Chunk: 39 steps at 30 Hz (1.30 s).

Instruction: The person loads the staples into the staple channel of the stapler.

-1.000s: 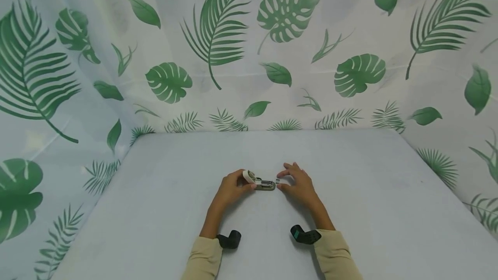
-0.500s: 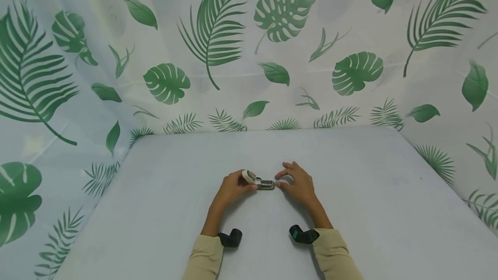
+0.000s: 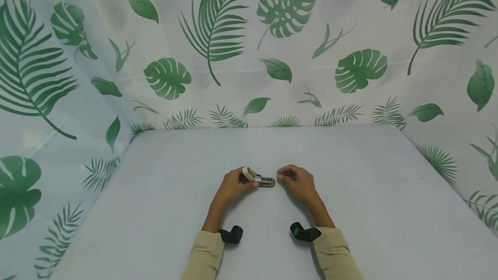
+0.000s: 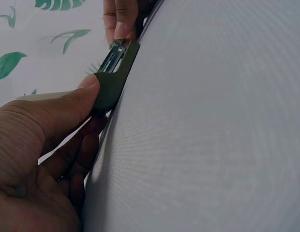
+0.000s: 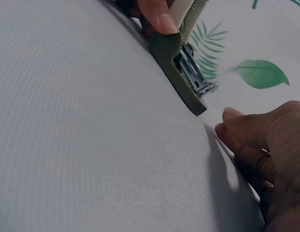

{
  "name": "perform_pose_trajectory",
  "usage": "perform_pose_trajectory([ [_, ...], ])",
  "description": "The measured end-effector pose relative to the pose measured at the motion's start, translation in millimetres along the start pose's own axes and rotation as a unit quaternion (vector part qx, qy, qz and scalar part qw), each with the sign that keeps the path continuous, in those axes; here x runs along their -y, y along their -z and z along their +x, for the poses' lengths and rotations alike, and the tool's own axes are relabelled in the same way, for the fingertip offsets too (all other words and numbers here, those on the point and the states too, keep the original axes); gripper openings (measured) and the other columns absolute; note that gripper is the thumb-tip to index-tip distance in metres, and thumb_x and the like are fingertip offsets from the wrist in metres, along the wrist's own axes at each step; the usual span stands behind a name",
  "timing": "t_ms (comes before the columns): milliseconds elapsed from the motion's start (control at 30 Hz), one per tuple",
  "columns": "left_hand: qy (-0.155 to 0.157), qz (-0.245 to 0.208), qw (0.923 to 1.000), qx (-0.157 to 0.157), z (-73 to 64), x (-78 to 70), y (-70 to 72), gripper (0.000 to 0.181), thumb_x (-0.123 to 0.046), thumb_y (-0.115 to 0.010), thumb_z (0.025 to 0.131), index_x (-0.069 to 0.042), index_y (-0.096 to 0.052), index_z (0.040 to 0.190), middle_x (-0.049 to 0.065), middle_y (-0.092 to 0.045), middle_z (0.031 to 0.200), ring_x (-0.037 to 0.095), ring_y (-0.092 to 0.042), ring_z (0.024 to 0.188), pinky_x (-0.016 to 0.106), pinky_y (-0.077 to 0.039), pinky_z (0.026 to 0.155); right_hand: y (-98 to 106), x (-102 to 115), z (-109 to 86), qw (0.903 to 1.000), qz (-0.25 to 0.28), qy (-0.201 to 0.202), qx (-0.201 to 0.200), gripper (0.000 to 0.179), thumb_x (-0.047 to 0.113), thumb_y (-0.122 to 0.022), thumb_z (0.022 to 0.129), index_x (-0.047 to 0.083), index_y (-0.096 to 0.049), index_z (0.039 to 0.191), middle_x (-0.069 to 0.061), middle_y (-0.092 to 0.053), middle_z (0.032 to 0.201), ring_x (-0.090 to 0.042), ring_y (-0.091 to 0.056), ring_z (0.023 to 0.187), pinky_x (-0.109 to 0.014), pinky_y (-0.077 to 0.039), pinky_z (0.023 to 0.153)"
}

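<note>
A small stapler (image 3: pixel 266 182) lies on the table with its cream top cover (image 3: pixel 248 174) swung up. Its dark green base (image 5: pixel 167 55) carries a metal staple channel (image 5: pixel 192 72), exposed along its length. My left hand (image 3: pixel 232 187) grips the hinge end, the thumb pressing on the side of the green base in the left wrist view. Just off the stapler's front end is my right hand (image 3: pixel 300 182), a small gap between them. Its fingers are loosely bent, thumb close to the index finger, and nothing shows between the fingertips (image 5: pixel 232 113).
A white cloth-covered table (image 3: pixel 175 163) spreads out around both hands. Behind it and at the sides hang white curtains with a green leaf print (image 3: pixel 276 70). Black wrist cameras (image 3: pixel 232 234) sit on both forearms.
A second ago my right fingers pinched a small grey staple strip at the stapler's front end. Those fingers have since drawn slightly right, bent in, and show no strip. The left hand keeps its grip.
</note>
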<state>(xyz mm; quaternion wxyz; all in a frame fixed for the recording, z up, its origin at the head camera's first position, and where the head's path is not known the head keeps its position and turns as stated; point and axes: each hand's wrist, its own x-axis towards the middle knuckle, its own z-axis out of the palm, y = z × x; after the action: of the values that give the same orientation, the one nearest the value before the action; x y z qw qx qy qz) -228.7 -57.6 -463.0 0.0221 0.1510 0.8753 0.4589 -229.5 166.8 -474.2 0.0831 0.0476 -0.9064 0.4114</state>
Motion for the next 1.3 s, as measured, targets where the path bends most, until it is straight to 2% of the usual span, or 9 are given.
perform_pose_trajectory([
  [400,0.003,-0.010,0.9999,-0.001,1.8,0.8,-1.1,0.030,-0.029,-0.074,0.074,-0.014,-0.063,0.099,-0.002,-0.064,0.091,0.012,-0.057,0.084,0.031,-0.045,0.078,1.2,2.9,1.3,0.9999,-0.009,-0.001,-0.009,0.012,0.025,-0.068,0.081,0.018,-0.067,0.090,0.002,-0.064,0.083,-0.018,-0.056,0.090,-0.043,-0.037,0.087],
  [700,0.011,-0.004,0.9999,-0.002,2.0,2.5,-1.5,0.030,-0.029,-0.074,0.074,-0.014,-0.063,0.098,-0.002,-0.064,0.090,0.012,-0.057,0.083,0.031,-0.045,0.076,1.5,2.3,1.4,0.9982,0.039,-0.041,0.018,0.017,0.029,-0.069,0.080,0.017,-0.066,0.091,0.003,-0.064,0.084,-0.016,-0.056,0.083,-0.037,-0.041,0.077],
  [1067,0.008,0.000,1.0000,-0.005,2.2,2.9,-2.5,0.033,-0.031,-0.074,0.073,-0.013,-0.063,0.098,-0.002,-0.064,0.088,0.012,-0.056,0.080,0.030,-0.045,0.074,4.5,1.1,-0.7,0.9951,0.089,-0.039,0.014,0.021,0.029,-0.070,0.079,0.013,-0.063,0.091,0.001,-0.067,0.094,-0.018,-0.058,0.093,-0.040,-0.041,0.087],
  [1300,0.001,-0.010,0.9999,-0.005,0.8,1.5,-2.3,0.032,-0.029,-0.074,0.074,-0.012,-0.063,0.098,-0.001,-0.064,0.089,0.013,-0.056,0.082,0.031,-0.045,0.075,5.7,1.2,-1.3,0.9932,0.104,-0.052,0.009,0.022,0.028,-0.068,0.080,0.010,-0.061,0.091,-0.002,-0.066,0.090,-0.019,-0.058,0.092,-0.040,-0.041,0.086],
])
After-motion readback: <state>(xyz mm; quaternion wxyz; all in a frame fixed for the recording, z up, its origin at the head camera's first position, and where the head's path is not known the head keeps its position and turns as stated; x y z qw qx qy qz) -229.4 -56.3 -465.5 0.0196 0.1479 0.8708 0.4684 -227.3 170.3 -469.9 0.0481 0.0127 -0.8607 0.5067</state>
